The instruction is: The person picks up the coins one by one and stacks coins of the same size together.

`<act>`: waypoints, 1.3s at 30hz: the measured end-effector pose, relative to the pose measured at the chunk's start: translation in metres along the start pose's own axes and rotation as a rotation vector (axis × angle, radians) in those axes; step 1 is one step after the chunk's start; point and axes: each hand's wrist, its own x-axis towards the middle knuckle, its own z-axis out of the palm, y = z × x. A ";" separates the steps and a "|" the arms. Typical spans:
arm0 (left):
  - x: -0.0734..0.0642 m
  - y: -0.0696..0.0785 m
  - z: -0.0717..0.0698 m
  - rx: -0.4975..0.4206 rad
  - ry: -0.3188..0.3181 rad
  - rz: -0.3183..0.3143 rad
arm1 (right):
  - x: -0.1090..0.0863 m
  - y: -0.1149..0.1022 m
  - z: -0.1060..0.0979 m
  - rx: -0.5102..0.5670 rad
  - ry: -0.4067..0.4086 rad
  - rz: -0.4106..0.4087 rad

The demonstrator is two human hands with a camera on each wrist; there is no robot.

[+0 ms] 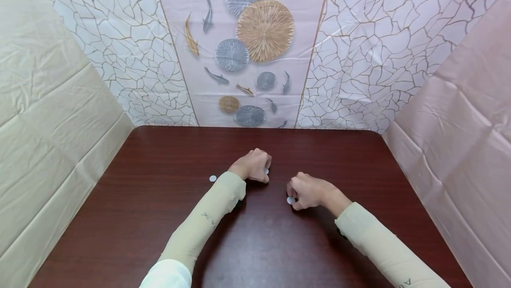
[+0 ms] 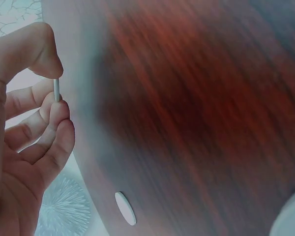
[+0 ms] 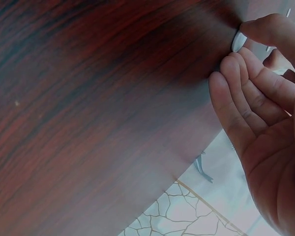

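My left hand (image 1: 254, 166) is over the back middle of the dark table and pinches a small, thin white disc (image 2: 57, 90) between thumb and fingertips. In the left wrist view that disc stands edge-on. Nearer and to the right, my right hand (image 1: 310, 191) holds a second white disc (image 3: 239, 41) by its edges, thumb on one side and fingers on the other. A third white disc (image 1: 213, 178) lies flat on the table, left of my left wrist.
The dark reddish wooden table (image 1: 255, 243) ends at a patterned cloth backdrop (image 1: 351, 57). Pale cloth walls stand along its left side (image 1: 52, 115) and right side (image 1: 451, 115). Both forearms in light sleeves reach across the tabletop.
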 end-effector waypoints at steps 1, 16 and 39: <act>-0.001 0.000 0.000 -0.005 0.006 0.004 | 0.000 0.000 0.000 0.004 0.001 -0.004; -0.010 0.010 -0.004 -0.043 0.043 0.092 | 0.000 0.002 0.001 0.003 0.001 0.006; -0.026 0.040 -0.001 -0.011 0.021 0.095 | 0.000 0.002 0.001 -0.003 0.049 -0.043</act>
